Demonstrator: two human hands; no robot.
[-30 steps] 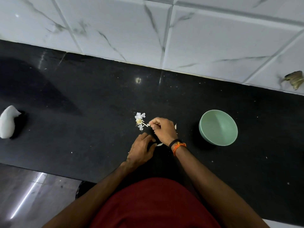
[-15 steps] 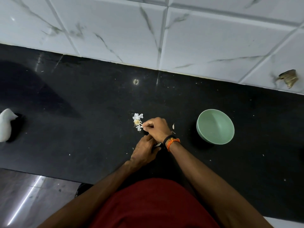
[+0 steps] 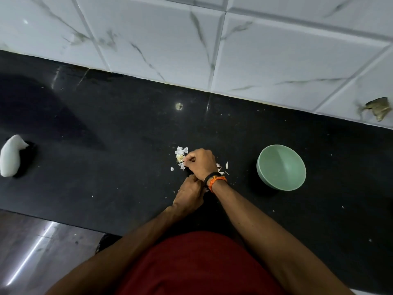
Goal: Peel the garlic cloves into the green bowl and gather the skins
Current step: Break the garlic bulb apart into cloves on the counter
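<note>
Our right hand (image 3: 201,163), fingers curled, pinches garlic skins (image 3: 180,156) on the black counter (image 3: 106,167). Left hand (image 3: 189,193) curled just behind; contents hidden. Green bowl (image 3: 281,167) sits well right.

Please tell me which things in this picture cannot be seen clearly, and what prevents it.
- Head view: whatever the left hand holds is hidden under its curled fingers.
- Head view: what the right hand pinches at the garlic skins is too small to tell.
- Head view: the green bowl shows no cloves, but its near inner wall is hidden by the rim.
- Head view: the white object is cut off by the left edge.
</note>
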